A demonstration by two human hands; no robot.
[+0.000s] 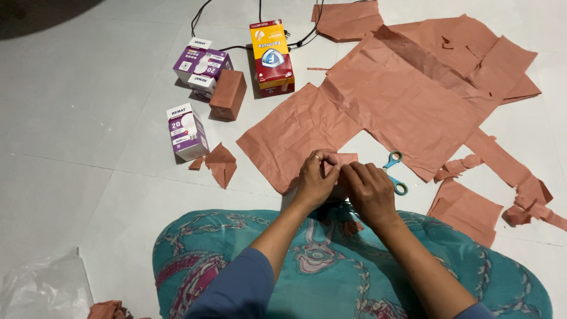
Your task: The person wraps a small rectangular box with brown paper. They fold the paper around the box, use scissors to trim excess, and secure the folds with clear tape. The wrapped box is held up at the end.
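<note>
My left hand [315, 177] and my right hand [369, 190] meet over a small object wrapped in brown paper [342, 159], both gripping it just above my lap. Only its top edge shows between my fingers. A ring sits on a left finger. Blue-handled scissors [394, 172] lie on the floor right beside my right hand. A big cut sheet of brown paper [407, 94] spreads out beyond the hands.
Two white-and-purple bulb boxes [186, 131] [201, 64], a brown wrapped box [228, 94] and a yellow-red carton [271, 56] stand at the left. Paper scraps [220, 162] [466, 210] litter the grey tile floor. A black cable [260, 23] runs behind. A clear plastic bag [41, 289] lies bottom left.
</note>
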